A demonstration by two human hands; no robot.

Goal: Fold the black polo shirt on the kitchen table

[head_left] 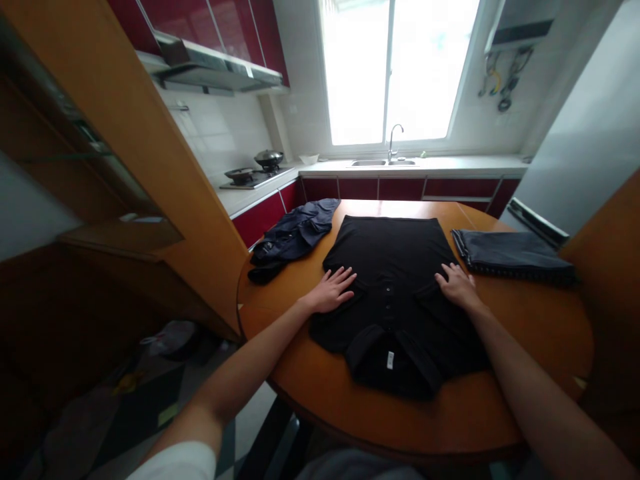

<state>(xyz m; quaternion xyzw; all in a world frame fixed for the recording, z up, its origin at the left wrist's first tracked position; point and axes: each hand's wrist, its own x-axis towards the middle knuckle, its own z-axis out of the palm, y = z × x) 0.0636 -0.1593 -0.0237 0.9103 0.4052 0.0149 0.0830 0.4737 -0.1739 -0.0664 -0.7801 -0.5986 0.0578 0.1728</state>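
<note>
Resting palm-down on the black polo shirt (393, 250), L hand (330, 292) is open w/ fingers spread at its 9 o'clock edge; R hand (458, 287), also open, at 3. Palms hidden. Shirt's flat mid wooden table (540, 333), collar (364, 345) at 6; sleeve details v. hard to see. Crumpled navy garment (300, 230) at 10, type unclear; folded denim (515, 253) at 2.

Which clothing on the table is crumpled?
The dark blue clothing at left; the black shirt lies spread flat, and the gray clothing at right is folded.
</note>
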